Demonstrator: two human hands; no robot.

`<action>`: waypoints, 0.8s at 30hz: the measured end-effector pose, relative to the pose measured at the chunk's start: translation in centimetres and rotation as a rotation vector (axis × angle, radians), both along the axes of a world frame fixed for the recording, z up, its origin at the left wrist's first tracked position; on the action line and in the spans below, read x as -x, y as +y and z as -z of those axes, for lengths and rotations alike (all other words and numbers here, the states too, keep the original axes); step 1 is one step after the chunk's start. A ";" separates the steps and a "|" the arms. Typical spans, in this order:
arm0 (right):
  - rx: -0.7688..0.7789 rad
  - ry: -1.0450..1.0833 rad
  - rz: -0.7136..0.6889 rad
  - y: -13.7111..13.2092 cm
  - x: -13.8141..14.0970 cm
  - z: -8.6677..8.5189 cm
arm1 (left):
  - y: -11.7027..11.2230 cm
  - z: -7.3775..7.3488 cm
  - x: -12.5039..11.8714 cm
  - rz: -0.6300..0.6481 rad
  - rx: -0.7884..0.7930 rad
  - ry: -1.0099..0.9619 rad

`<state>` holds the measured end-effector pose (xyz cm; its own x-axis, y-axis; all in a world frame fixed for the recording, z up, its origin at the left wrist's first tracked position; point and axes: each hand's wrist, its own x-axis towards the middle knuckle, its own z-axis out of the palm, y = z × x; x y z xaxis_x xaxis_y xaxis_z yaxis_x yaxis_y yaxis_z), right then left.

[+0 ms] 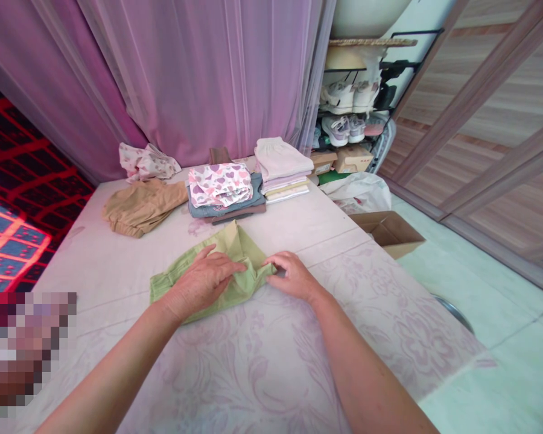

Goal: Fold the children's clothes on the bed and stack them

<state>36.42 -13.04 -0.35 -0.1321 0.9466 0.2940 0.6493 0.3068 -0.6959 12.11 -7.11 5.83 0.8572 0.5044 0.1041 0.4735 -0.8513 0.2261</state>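
Note:
A light green pair of shorts or trousers (pixel 228 293) lies partly folded on the bed, its gathered waistband toward the left. My left hand (pixel 203 277) rests on top of the cloth with its fingers stretched out toward the right. At the right end, my right hand (pixel 292 275) pinches the edge of the green garment between thumb and fingers. A fold of the cloth stands up a little between the two hands. Behind it sits a folded pile topped by a heart-print garment (pixel 221 183), with brown trousers (pixel 142 208) to its left.
A neat stack of pale folded clothes (pixel 283 161) stands at the back right of the bed (pixel 262 380), near a purple curtain (pixel 208 78). Crumpled printed cloth (pixel 145 160) lies at the back left. Beyond the right edge are an open cardboard box (pixel 393 232), a plastic bag (pixel 362 191) and a shoe rack.

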 end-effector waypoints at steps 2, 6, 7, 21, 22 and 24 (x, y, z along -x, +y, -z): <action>-0.034 -0.039 -0.038 -0.1 -0.4 0.3 | 0.2 0.0 -0.3 -0.008 0.005 -0.005; -0.031 -0.068 -0.059 0.0 -0.2 1.1 | 0.2 -0.2 -1.0 -0.030 0.032 0.001; -0.023 -0.078 -0.038 0.1 0.0 1.3 | 0.2 -0.3 -1.2 -0.035 0.038 0.006; -0.224 -0.120 0.227 -1.9 2.2 -2.1 | 0.0 -1.2 -3.8 -0.032 -0.073 0.131; -0.203 -0.143 0.154 -2.1 2.5 -2.2 | 0.1 -1.2 -3.8 -0.036 -0.065 0.133; -0.170 -0.195 0.059 -2.2 3.2 -2.1 | 0.2 -1.2 -3.8 -0.045 -0.051 0.140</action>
